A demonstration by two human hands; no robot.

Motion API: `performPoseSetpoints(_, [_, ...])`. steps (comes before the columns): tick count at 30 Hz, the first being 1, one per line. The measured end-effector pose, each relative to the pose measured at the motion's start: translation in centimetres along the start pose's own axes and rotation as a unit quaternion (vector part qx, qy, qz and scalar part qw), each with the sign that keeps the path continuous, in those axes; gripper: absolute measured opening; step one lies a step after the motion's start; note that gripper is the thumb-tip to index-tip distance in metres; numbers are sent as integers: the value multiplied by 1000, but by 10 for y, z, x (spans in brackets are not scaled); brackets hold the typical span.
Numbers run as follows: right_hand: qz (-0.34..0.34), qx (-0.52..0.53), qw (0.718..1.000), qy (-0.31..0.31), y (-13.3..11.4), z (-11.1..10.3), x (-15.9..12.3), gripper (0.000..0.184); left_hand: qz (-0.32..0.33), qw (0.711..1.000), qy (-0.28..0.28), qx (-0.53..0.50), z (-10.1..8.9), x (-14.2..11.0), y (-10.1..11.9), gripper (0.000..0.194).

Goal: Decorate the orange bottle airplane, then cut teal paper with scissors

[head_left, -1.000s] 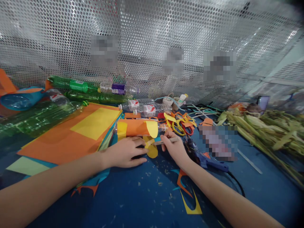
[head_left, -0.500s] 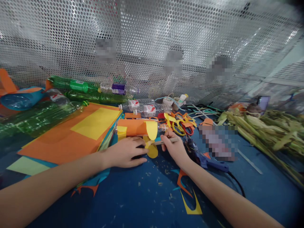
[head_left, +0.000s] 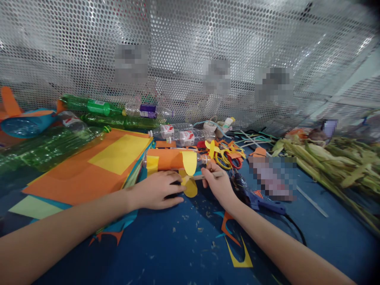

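A slim pale pen [head_left: 218,174] is pinched in the fingers of my right hand [head_left: 216,183]. Its tip meets a yellow paper cutout with rounded lobes [head_left: 190,189] that lies on the blue table. My left hand [head_left: 158,190] rests flat with fingers spread, its fingertips over the cutout's left side. Just beyond both hands, a clear plastic bottle wrapped in orange paper [head_left: 170,159] lies on its side, neck to the right. Yellow paper pieces [head_left: 189,162] are attached to it.
Left of my hands sits a stack of coloured paper [head_left: 74,174]. Several bottles [head_left: 190,137] lie behind. To the right are scissors [head_left: 223,160], a blue glue gun [head_left: 265,204] with a cord, and corn husks [head_left: 323,162]. Paper scraps [head_left: 241,264] lie nearer me. Perforated metal sheeting [head_left: 178,47] stands behind.
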State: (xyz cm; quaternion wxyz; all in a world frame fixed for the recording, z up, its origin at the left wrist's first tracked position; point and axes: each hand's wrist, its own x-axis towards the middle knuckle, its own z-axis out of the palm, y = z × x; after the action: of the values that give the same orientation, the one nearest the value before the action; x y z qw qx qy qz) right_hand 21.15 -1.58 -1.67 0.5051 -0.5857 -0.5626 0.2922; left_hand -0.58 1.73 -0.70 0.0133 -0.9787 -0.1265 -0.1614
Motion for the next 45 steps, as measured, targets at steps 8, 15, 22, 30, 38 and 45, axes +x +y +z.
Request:
performPoseSetpoints(8, [11, 15, 1000, -12, 1, -1, -1, 23, 5, 1000, 6, 0, 1, -1, 0, 34])
performPoseSetpoints(15, [15, 18, 1000, 5, -2, -1, -1, 26, 8, 1000, -2, -1, -1, 0, 0, 34])
performPoseSetpoints(22, [10, 2, 1000, -9, -1, 0, -1, 25, 4, 1000, -7, -5, -2, 0, 1, 33])
performPoseSetpoints(30, [16, 13, 1000, -5, -1, -1, -1, 24, 4, 1000, 2, 0, 0, 0, 0, 33])
performPoseSetpoints(38, [17, 18, 1000, 6, -2, -1, -2, 26, 6, 1000, -9, 3, -1, 0, -1, 34])
performPoseSetpoints(45, [13, 5, 1000, -14, -1, 0, -1, 24, 2, 1000, 5, 1, 1, -1, 0, 34])
